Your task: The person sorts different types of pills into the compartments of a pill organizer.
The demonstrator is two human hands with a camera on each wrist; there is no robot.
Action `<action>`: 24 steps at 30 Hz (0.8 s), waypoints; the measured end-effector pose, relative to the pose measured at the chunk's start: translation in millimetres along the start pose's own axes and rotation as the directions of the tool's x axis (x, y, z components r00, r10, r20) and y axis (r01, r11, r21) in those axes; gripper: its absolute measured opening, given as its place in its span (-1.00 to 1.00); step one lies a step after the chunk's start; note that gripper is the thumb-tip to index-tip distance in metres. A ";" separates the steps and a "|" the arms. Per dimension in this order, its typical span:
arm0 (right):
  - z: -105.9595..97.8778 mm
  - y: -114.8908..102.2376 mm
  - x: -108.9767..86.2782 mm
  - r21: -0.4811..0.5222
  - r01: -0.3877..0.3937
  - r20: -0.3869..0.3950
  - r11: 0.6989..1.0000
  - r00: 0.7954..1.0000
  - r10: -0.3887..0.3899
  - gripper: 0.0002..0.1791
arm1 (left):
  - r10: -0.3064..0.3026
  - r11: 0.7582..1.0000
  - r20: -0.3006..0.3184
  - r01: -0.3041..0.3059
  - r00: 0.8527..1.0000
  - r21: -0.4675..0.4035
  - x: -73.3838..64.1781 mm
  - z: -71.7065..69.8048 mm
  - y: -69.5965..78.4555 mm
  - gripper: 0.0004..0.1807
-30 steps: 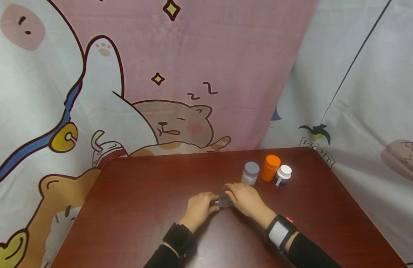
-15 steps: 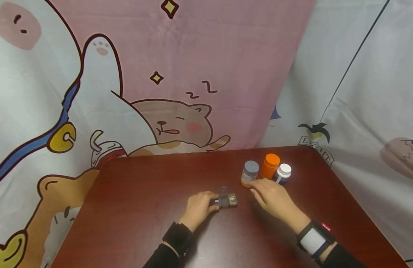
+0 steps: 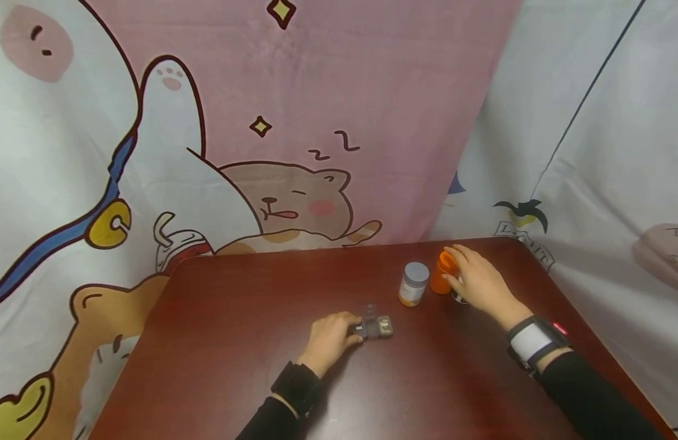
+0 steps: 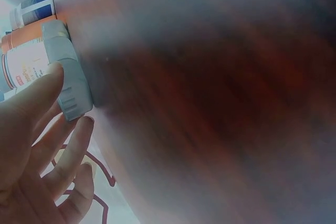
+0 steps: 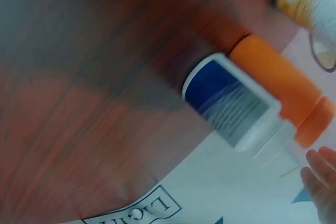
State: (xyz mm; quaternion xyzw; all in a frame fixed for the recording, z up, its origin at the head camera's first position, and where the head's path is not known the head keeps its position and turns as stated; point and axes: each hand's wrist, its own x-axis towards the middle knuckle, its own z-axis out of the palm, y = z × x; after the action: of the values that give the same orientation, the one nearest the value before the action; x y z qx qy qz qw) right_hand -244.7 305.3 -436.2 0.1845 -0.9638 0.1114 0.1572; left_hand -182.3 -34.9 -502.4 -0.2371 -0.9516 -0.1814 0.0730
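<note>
On the table, my left hand [image 3: 328, 339] pinches one end of a small grey plastic case [image 3: 374, 327] that has a raised clear flap. In the left wrist view, the thumb presses the ridged grey case [image 4: 74, 90] with fingers behind it. My right hand [image 3: 482, 281] is above the white bottle [image 5: 231, 103] with the blue label, its fingertips beside the cap of the orange bottle [image 3: 442, 278]. Those fingers are slightly bent; in the right wrist view a gap shows between the fingertips [image 5: 319, 169] and the orange cap [image 5: 316, 123]. The head view mostly hides the white bottle.
A grey-capped bottle [image 3: 413, 285] stands upright left of the orange one. The dark red table [image 3: 234, 342] ends at the back against a cartoon-printed cloth [image 3: 372, 122]. A white cloth [image 3: 592, 122] hangs at the right side.
My right hand has left the grey case and moved right, past the grey-capped bottle, to the orange and white bottles. The left hand stays at the case.
</note>
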 end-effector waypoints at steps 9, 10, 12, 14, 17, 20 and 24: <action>10.3 9.7 17.8 0.022 -0.026 0.124 0.999 0.992 0.023 -0.31 | -0.029 1.000 0.025 0.029 0.999 0.007 0.9 0.4 2.8 -0.58; 10.4 9.4 17.6 0.032 -0.027 0.123 0.999 0.992 0.022 -0.33 | -0.032 0.999 0.024 0.031 0.999 0.005 0.9 0.2 3.4 -0.58; 11.0 9.3 17.7 0.055 -0.032 0.123 0.998 0.992 0.025 -0.34 | -0.034 0.999 0.016 0.034 0.999 0.002 0.9 0.0 4.3 -0.59; 10.4 8.9 17.4 0.070 -0.040 0.123 0.997 0.992 0.031 -0.35 | -0.041 0.999 0.012 0.041 0.999 -0.005 0.6 0.1 5.5 -0.59; 8.5 6.7 15.5 0.083 -0.050 0.131 0.995 0.991 0.039 -0.37 | -0.057 0.998 0.021 0.058 0.998 -0.025 -0.3 1.0 7.5 -0.57; 6.7 3.6 11.0 0.104 -0.050 0.138 0.993 0.990 0.035 -0.38 | -0.078 0.996 0.037 0.080 0.996 -0.048 -2.9 -0.1 9.4 -0.53; 5.6 -3.3 1.2 0.119 -0.056 0.131 0.991 0.991 0.040 -0.38 | -0.105 0.991 0.038 0.107 0.994 -0.078 -7.4 -4.8 10.8 -0.48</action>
State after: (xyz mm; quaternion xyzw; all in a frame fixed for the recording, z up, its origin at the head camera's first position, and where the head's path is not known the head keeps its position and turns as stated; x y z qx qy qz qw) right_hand -245.9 300.4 -440.5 0.1771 -0.9674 0.1620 0.0803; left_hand -170.4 -30.9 -496.3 -0.1920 -0.9559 -0.2189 0.0374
